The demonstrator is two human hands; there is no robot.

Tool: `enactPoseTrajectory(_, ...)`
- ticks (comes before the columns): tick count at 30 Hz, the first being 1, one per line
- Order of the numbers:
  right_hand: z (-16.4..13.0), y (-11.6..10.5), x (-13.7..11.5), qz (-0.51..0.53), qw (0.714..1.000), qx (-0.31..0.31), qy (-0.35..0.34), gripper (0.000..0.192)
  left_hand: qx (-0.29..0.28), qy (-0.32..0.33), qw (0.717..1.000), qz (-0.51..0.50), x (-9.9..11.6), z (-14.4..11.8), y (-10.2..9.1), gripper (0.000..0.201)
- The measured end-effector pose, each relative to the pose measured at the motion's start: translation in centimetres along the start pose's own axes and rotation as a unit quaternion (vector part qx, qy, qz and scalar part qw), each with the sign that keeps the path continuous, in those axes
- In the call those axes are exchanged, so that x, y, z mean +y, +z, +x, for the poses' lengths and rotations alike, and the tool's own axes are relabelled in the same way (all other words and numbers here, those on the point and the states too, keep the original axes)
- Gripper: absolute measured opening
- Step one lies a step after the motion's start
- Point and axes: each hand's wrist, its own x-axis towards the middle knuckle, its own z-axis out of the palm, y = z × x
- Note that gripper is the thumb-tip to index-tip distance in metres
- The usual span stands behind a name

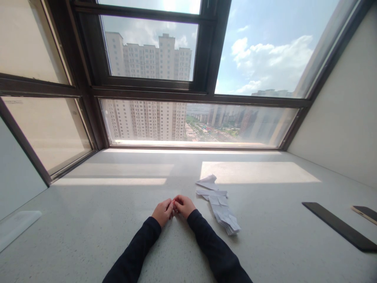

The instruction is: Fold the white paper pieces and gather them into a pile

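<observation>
My left hand (163, 211) and my right hand (183, 205) meet above the pale speckled sill, fingertips touching. Both are closed, thumbs and fingers pinched together. Whatever they hold, if anything, is hidden by the fingers or too small to name. Just right of my right hand lie folded white papers: a pointed folded piece (208, 181) at the back, a narrow folded strip (212, 193) in front of it, and a creased stack of folded paper (224, 214) nearest me. Neither hand touches these papers.
A long dark flat slab (338, 227) lies at the right, with a phone-like dark object (366, 213) beyond it. A white flat object (19, 226) rests at the far left. Dark-framed windows (153, 91) rise behind the sill (97, 220), and a white wall (341, 118) borders the right.
</observation>
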Motion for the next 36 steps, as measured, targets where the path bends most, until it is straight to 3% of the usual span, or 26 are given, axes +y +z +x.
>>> enactPoseTrajectory(36, 0.06, -0.05, 0.06, -0.009, 1.000, -0.001, -0.002, 0.014, 0.001, 0.006, 1.000, 0.000, 0.01, -0.04, -0.09, 0.030)
